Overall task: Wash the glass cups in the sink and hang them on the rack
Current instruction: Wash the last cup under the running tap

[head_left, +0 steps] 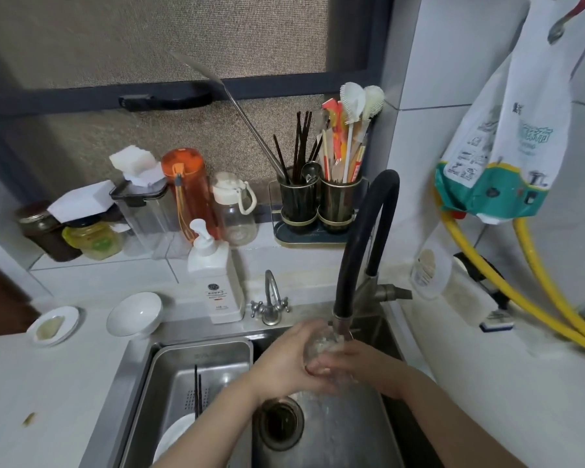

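On the desk (48,383) at left, a white bowl (134,314) stood near a soap pump bottle (217,282), its label too small to read. Over the sink (318,434), the left hand (286,361) and right hand (358,364) curled their fingers (321,368) around a glass cup (325,349) under the black faucet (358,248). Two holders (318,201) held chopsticks and brushes.

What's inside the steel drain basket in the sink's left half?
The drain basket holds dark chopsticks standing upright and a white plate at its near end. The left forearm covers part of the plate; anything beneath it can't be seen.
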The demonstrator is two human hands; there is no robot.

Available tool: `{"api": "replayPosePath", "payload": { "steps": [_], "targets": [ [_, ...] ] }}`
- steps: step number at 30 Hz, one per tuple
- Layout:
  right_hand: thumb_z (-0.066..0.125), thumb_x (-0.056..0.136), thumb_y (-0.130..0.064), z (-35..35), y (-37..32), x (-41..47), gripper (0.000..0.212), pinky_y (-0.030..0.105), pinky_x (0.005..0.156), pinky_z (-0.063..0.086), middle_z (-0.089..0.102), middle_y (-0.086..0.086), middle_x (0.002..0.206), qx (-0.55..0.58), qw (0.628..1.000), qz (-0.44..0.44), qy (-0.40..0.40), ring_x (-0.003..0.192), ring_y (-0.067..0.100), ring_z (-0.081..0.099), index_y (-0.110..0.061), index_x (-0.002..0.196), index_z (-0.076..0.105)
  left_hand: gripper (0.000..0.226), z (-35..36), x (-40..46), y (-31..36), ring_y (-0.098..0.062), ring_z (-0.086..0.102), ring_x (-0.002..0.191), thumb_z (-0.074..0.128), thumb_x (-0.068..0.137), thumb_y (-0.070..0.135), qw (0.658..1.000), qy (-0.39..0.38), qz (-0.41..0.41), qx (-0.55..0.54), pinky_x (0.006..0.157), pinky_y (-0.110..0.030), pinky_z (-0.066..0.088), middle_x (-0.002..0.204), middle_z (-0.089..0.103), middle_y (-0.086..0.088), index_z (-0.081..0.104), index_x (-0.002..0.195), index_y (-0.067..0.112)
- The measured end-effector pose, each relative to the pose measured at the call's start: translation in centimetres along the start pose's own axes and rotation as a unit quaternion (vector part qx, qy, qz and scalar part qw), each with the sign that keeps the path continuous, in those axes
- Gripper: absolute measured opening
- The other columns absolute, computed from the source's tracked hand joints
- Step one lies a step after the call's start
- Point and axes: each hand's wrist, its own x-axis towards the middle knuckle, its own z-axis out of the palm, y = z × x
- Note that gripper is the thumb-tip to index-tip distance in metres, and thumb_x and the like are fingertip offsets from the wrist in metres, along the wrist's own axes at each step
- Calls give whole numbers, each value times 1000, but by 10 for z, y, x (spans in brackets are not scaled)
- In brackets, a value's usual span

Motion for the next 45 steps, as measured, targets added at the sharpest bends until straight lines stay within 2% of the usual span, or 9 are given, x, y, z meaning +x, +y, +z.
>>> {"api": "replayPosePath", "payload": {
  "steps": [3, 7, 13, 23, 26, 32, 37, 39, 45],
  "targets": [
    [48, 96, -9, 2, 6, 5, 19, 15, 65, 52, 74, -4, 80, 144, 988, -40, 29, 75, 4, 69, -1, 97, 65, 89, 5, -2, -1, 15, 28, 131, 81, 60, 55, 997, 35, -4, -74, 105, 0, 19, 137, 32, 26, 28, 131, 61],
    [53, 92, -13, 13, 19, 14, 27, 33, 79, 57, 70, 15, 97, 292, 953, -54, 57, 87, 23, 70, 5, 110, 62, 93, 6, -7, -1, 13, 23, 134, 83, 59, 52, 999, 27, 23, -22, 107, -1, 18, 139, 28, 20, 25, 130, 61],
    [51, 97, -22, 17, 12, 4, 31, 17, 66, 40, 58, -14, 59, 22, 999, -7, 48, 59, -3, 53, -22, 68, 63, 89, -4, -9, -3, -2, 47, 128, 86, 55, 42, 987, -2, -46, -154, 111, -23, 35, 138, 50, 8, 47, 134, 36],
    [55, 89, -24, 18, 19, 9, 41, 54, 105, 42, 61, 22, 125, 251, 965, -36, 57, 117, 36, 58, -3, 124, 59, 46, 13, -15, 10, -1, 64, 108, 80, 70, 44, 903, 73, -127, -403, 80, -17, 53, 119, 63, 23, 63, 113, 45],
    [63, 88, -12, 13, 22, 6, 30, 56, 108, 38, 63, 21, 121, 195, 979, -47, 47, 117, 36, 59, -4, 117, 64, 32, 10, -9, 18, 2, 65, 102, 74, 76, 50, 909, 58, -143, -388, 76, -14, 53, 112, 67, 22, 63, 106, 50],
    [55, 90, -25, 13, 27, 10, 36, 48, 98, 49, 65, 24, 114, 278, 952, -82, 95, 108, 35, 63, 3, 110, 65, 64, 25, -18, 12, -6, 49, 127, 78, 72, 52, 870, 89, -135, -466, 109, -41, 43, 136, 47, 24, 50, 130, 50],
    [64, 86, -20, 25, 29, 11, 23, 31, 95, 51, 71, 9, 110, 130, 986, -84, 58, 109, 22, 65, -14, 106, 72, 24, 25, -6, 20, -20, 68, 106, 60, 89, 42, 845, 137, -196, -479, 92, -40, 55, 116, 70, -2, 68, 112, 37],
    [67, 84, -21, 23, 34, 10, 27, 36, 99, 50, 69, 14, 115, 107, 989, -92, 52, 113, 26, 63, -11, 109, 70, 30, 22, -5, 17, -23, 69, 104, 64, 86, 45, 842, 104, -190, -494, 80, -37, 57, 115, 71, -1, 65, 114, 37],
    [54, 94, -20, 19, 38, 14, 26, 53, 103, 45, 65, 21, 120, 218, 965, -102, 102, 114, 36, 62, -8, 112, 66, 59, 28, -18, 10, -11, 58, 122, 76, 72, 51, 856, 91, -150, -486, 100, -36, 50, 133, 58, 13, 53, 127, 50]
  ]
}}
